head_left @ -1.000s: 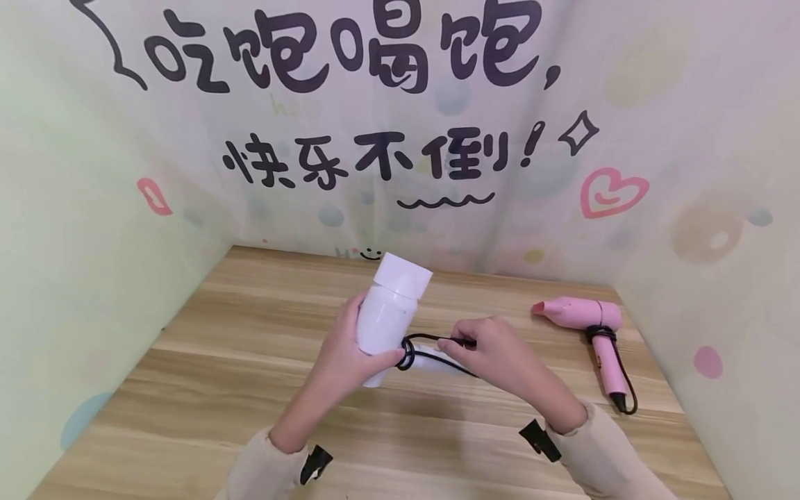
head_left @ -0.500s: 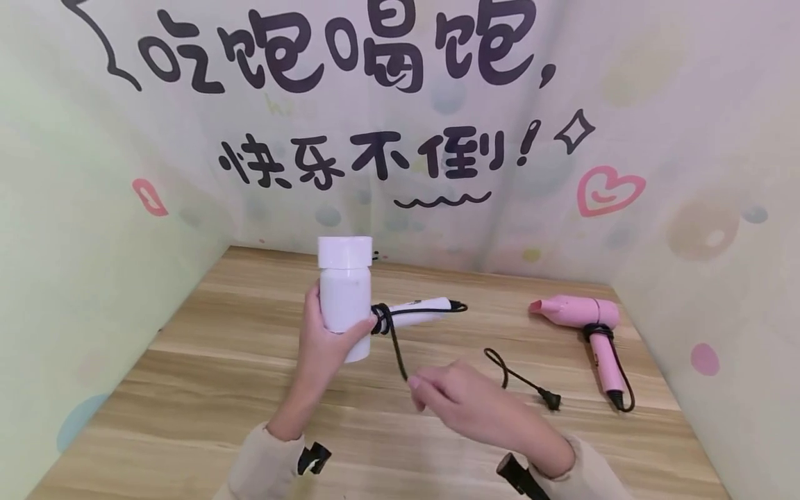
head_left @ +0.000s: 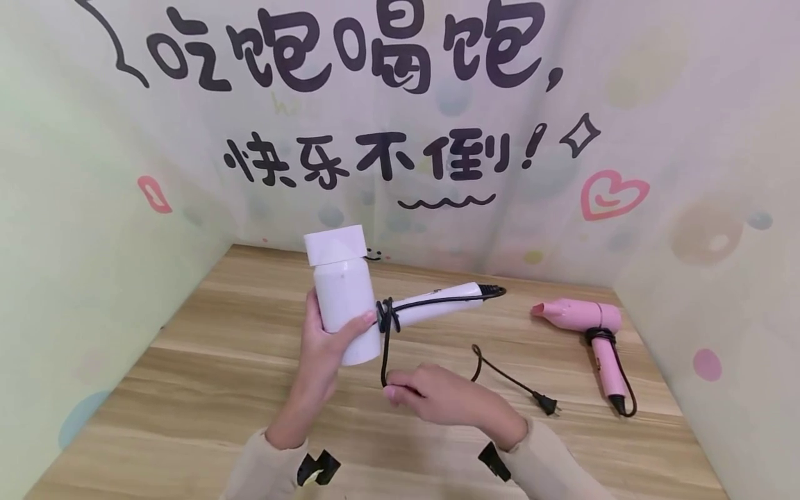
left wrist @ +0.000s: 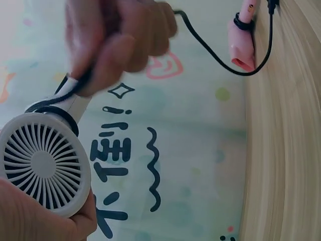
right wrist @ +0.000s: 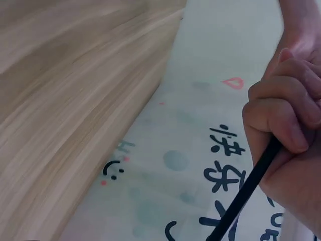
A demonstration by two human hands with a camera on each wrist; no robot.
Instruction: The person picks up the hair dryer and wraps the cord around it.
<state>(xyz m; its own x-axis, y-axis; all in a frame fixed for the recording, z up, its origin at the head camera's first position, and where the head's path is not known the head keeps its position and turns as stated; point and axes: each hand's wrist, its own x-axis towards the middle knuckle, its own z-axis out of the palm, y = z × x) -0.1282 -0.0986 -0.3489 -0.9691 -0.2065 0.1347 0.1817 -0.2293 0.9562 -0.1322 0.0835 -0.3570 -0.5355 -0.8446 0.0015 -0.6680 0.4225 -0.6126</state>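
My left hand [head_left: 321, 354] grips the barrel of a white hair dryer [head_left: 344, 295], its handle pointing right and slightly up. In the left wrist view the dryer's round slatted intake grille [left wrist: 44, 165] faces the camera. A black power cord [head_left: 385, 354] is looped around the handle where it joins the barrel. My right hand [head_left: 446, 396] pinches that cord below the handle; in the right wrist view the curled fingers [right wrist: 281, 118] hold it taut. The cord's free end trails out past my right hand to a two-pin plug [head_left: 546, 403].
A pink hair dryer [head_left: 584, 314] lies at the right of the wooden table [head_left: 206, 389], its own cord wrapped around the handle. A printed curtain [head_left: 437, 229] stands along the table's back edge, with pale side walls left and right.
The white dryer has moved left and tilted from leaning right to leaning slightly left. My right hand, with the cord, has come down and left from beside the handle. The plug end has come into view.
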